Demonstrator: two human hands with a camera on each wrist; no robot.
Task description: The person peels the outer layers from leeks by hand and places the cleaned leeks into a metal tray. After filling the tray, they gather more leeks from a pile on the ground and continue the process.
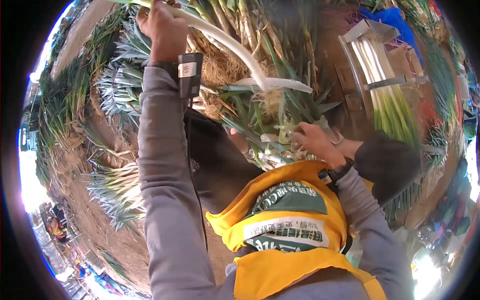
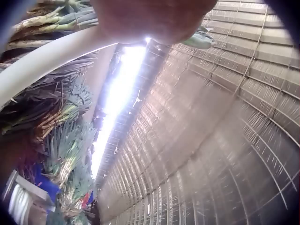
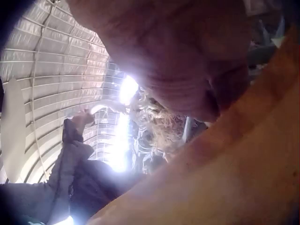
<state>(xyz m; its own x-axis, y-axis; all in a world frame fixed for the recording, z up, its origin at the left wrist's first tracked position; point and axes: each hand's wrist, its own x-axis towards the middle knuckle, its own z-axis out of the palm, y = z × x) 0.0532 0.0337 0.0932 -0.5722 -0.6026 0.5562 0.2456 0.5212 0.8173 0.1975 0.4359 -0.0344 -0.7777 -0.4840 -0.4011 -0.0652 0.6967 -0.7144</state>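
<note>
In the head view, my left hand (image 1: 162,30) is raised at the upper left and grips a long green onion (image 1: 220,37) near its leafy end. The onion's white shaft bends down to the right, ending in a tuft of roots (image 1: 270,97). My right hand (image 1: 315,142) is low in front of the body, fingers bent beside pale green peelings (image 1: 286,132). I cannot tell whether it pinches one. Another white onion shaft (image 1: 295,85) lies behind the roots. Both wrist views show the hands close up, with the fingertips mostly hidden.
Unpeeled onions with dry roots (image 1: 220,62) lie ahead. Leafy bundles (image 1: 120,80) and a fanned bundle (image 1: 120,192) are on the left. At the right stands a metal rack (image 1: 377,31) holding cleaned onions (image 1: 395,112), with blue plastic (image 1: 400,25) behind. Ribbed sheeting (image 2: 197,126) curves overhead.
</note>
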